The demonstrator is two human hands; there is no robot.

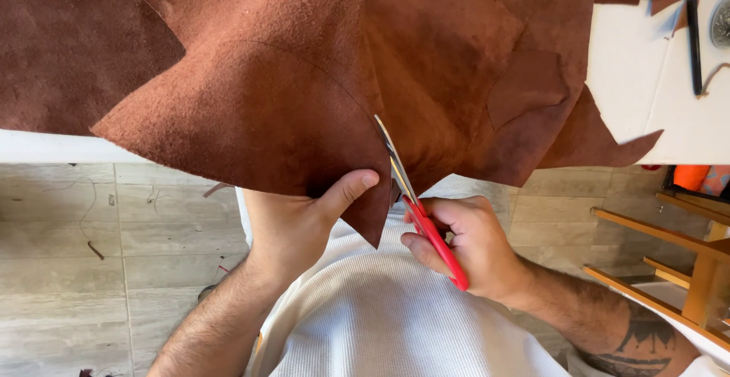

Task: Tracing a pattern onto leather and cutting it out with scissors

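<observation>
A large sheet of brown suede leather [251, 111] hangs over the near edge of a white table [646, 80]. My left hand [304, 221] pinches the lower edge of the leather, thumb on top. My right hand [471, 244] holds red-handled scissors [418, 210]. Their metal blades are partly open and point up into the leather along a faint curved line drawn on it.
More brown leather pieces [525, 88] overlap on the table. A black pen [694, 42] and a round metal object [721, 21] lie at the far right. A wooden stool frame [684, 263] stands to my right on the grey tiled floor [91, 255].
</observation>
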